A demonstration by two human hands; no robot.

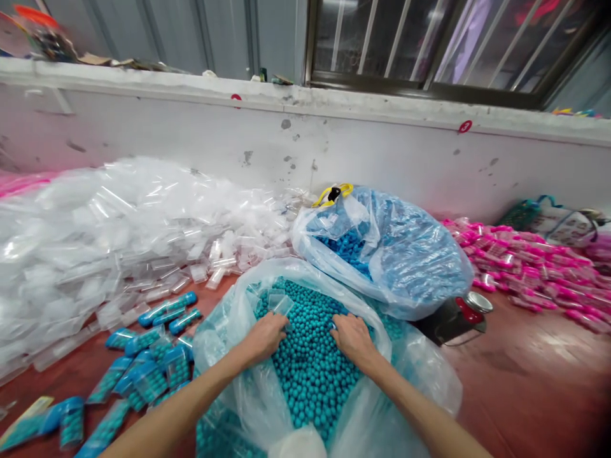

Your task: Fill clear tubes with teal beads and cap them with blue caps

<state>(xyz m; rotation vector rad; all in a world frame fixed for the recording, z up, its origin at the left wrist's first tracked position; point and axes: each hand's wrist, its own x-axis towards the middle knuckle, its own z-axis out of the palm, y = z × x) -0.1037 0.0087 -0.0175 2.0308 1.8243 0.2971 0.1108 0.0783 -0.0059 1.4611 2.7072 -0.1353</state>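
Note:
My left hand (pixel 268 335) is closed on a clear plastic tube (pixel 280 301), held over the teal beads (pixel 312 356). The beads fill a large translucent plastic bag (pixel 248 280) with its mouth wide apart. On the bag's right side my right hand (pixel 353 337) is curled just above the beads, a small blue cap (pixel 333 325) showing at its fingertips, mostly hidden. Behind it, a second bag (pixel 420 254) contains blue pieces (pixel 346 248). Several bead-filled tubes with blue caps (pixel 150 378) lie on the red floor to the left.
A large heap of clear empty tubes (pixel 128 222) stands along the wall at left. Pink-capped tubes (pixel 529 261) are piled at right. A dark container with a silver-topped lid (pixel 478 302) sits beside the second bag. The red floor (pixel 534 388) extends to the right.

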